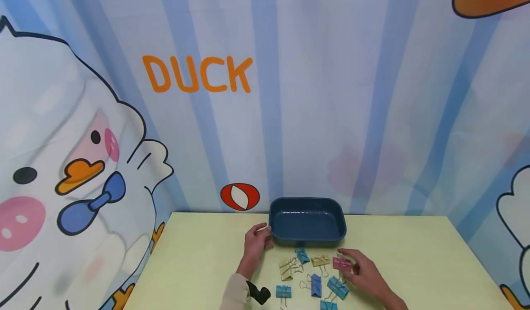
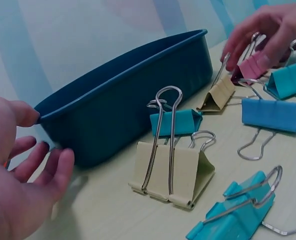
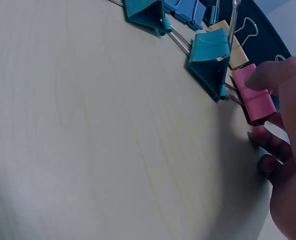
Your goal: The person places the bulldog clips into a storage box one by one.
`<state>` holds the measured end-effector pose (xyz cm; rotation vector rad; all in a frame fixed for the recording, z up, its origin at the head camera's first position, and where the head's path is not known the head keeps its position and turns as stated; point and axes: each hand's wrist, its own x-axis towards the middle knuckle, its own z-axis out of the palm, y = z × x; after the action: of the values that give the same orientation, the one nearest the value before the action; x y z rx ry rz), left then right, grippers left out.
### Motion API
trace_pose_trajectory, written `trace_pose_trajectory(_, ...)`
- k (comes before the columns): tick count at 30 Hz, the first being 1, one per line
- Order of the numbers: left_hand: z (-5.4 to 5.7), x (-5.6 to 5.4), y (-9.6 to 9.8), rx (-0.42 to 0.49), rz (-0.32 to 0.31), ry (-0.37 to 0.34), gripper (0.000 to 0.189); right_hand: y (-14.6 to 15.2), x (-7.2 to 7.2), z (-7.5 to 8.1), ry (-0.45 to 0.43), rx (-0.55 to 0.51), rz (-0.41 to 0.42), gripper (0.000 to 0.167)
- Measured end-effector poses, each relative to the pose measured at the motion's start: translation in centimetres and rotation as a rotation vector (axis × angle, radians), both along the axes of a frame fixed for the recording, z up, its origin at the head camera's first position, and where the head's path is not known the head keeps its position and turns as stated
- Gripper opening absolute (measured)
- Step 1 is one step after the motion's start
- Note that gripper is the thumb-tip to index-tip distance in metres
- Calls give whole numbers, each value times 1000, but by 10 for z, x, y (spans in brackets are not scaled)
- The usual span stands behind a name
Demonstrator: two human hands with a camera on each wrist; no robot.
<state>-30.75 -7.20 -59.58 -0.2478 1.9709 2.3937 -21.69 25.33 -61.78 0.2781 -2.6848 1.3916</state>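
My left hand [image 1: 255, 249] rests at the left end of a dark blue rectangular tray [image 1: 307, 243], a fingertip at its rim and the other fingers loosely bent beside the wall. At the tray's front right, my right hand [image 1: 367, 275] pinches a pink binder clip [image 3: 257, 101] between thumb and fingers, low over the table. Right beside it lie a small yellow binder clip [image 1: 320, 261] and a teal binder clip [image 3: 209, 59]. Nearer my left hand, a larger beige binder clip [image 2: 170, 172] stands with its wire handles up.
More binder clips lie in front of the tray, among them a purple-blue one [image 1: 316, 285], a light blue one [image 1: 283, 291] and a small teal one [image 1: 302, 255]. The pale yellow table [image 1: 414, 255] ends at a printed curtain [image 1: 314, 94] just behind the tray.
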Motion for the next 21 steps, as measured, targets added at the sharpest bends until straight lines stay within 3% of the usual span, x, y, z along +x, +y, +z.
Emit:
trace_pose_trajectory(4, 1, 0, -1, 49, -2, 3, 41, -6, -1, -7, 86, 64, -44, 32)
trace_pose_trajectory(9, 6, -2, -2, 46, -6, 7, 36, -10, -1, -14, 153, 85, -83, 21)
trace_pose_trajectory(21, 12, -5, 0, 36, -36, -10, 34, -11, 2, -17, 103, 91, -182, 17)
